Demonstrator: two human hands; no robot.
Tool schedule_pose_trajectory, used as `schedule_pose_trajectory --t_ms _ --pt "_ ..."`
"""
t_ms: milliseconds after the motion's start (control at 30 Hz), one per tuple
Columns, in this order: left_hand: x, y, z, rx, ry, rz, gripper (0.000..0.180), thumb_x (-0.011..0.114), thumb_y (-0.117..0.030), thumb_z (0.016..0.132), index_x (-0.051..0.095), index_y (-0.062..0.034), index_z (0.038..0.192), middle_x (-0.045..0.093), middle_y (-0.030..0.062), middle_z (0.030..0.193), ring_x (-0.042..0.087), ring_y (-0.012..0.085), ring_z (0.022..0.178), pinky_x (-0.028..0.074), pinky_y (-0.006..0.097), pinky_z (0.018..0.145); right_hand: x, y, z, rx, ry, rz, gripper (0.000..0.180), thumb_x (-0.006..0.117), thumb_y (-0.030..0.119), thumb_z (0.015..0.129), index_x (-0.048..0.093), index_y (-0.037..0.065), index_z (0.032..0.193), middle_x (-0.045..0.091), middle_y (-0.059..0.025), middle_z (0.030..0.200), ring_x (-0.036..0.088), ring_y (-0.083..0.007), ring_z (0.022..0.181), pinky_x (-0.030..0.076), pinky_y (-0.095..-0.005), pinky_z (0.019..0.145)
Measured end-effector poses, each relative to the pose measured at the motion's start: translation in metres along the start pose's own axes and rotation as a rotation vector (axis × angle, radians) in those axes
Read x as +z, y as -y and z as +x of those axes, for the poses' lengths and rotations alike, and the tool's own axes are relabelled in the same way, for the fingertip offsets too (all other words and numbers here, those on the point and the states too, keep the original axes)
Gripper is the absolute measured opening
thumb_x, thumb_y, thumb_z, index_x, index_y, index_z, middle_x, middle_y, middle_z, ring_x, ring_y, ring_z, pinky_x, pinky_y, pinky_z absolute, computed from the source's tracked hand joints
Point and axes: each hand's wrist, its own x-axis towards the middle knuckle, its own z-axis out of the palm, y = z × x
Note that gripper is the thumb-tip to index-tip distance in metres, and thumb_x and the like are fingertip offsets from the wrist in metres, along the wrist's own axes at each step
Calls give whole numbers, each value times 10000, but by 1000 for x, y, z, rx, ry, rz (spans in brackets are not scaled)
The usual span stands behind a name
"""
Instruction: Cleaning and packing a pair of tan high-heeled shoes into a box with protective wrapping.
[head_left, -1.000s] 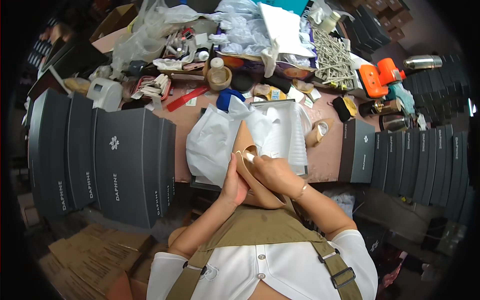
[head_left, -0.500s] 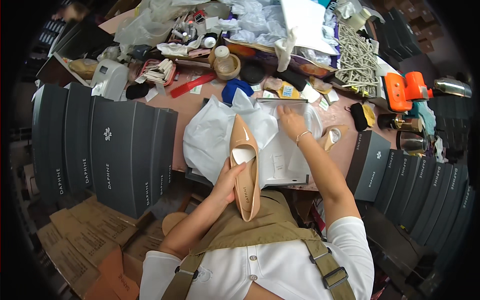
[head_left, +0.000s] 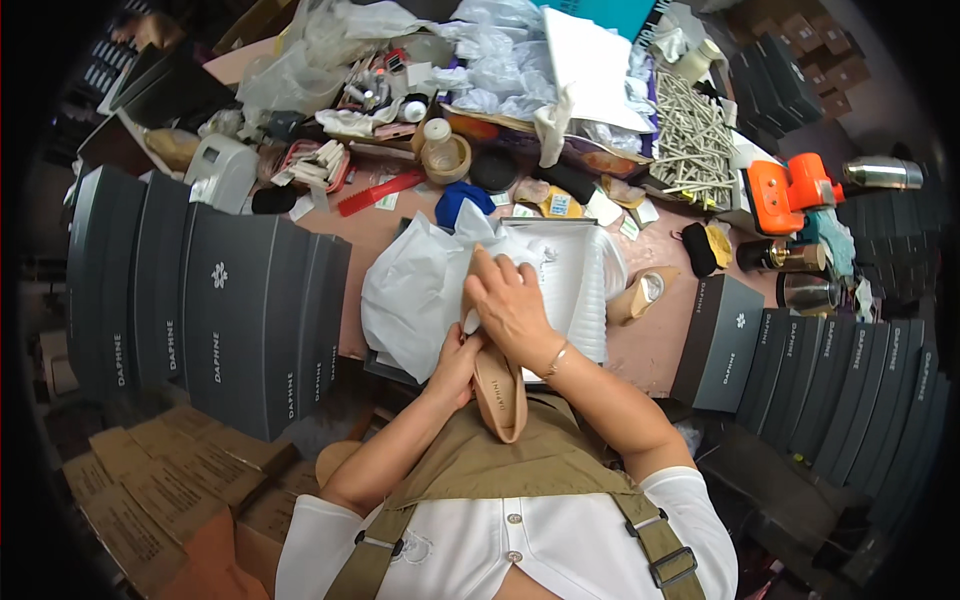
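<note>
A beige, glossy pointed shoe (head_left: 497,400) is held over my lap, its toe pointing away and its heel end toward me. My left hand (head_left: 455,368) is closed around its left side. Across the front of the shoe lies my right hand (head_left: 508,300), fingers bent over the toe part and hiding most of it. A bit of white stuffing shows by the shoe's opening. Behind the hands, an open shoe box (head_left: 601,345) holds a white ribbed liner, with white tissue paper (head_left: 410,290) spread over its left part. A second beige shoe (head_left: 630,300) rests right of the box.
Dark grey shoe boxes (head_left: 235,310) stand upright at the left, and more boxes (head_left: 720,345) line the right. Farther back are a red comb (head_left: 380,193), a blue cloth (head_left: 463,203), a tray of grey sticks (head_left: 693,140) and an orange tool (head_left: 795,190).
My right hand has come from the shoe box leftward and nearer, onto the front of the shoe. My left hand keeps its hold. The view has shifted slightly.
</note>
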Motion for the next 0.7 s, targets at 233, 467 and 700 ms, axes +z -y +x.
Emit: schedule_pose_trajectory --t_ms 233,467,700 --pt "25 -22 -31 52 48 180 634 462 -26 872 155 -111 1421 390 147 1328 466 251 1210 446 401 972 26 -17 -11 -30 -38 -104 592 567 205 799 404 167 1367 312 -191 1454 397 -368 1251 266 -612 1013" --pt "-1 -9 -18 46 36 73 569 524 -96 889 233 -46 1375 450 139 1260 502 217 1134 456 359 930 19 -107 -19 133 58 600 673 582 50 735 411 108 1383 344 -247 1432 372 -401 1299 353 -463 1047" --pt "-4 -14 -21 -33 34 143 558 607 -266 906 292 -88 1331 497 121 1201 535 203 1076 478 336 826 111 -162 -8 212 183 -38 214 577 79 768 600 31 976 607 -138 913 607 -330 941 494 -416 825"
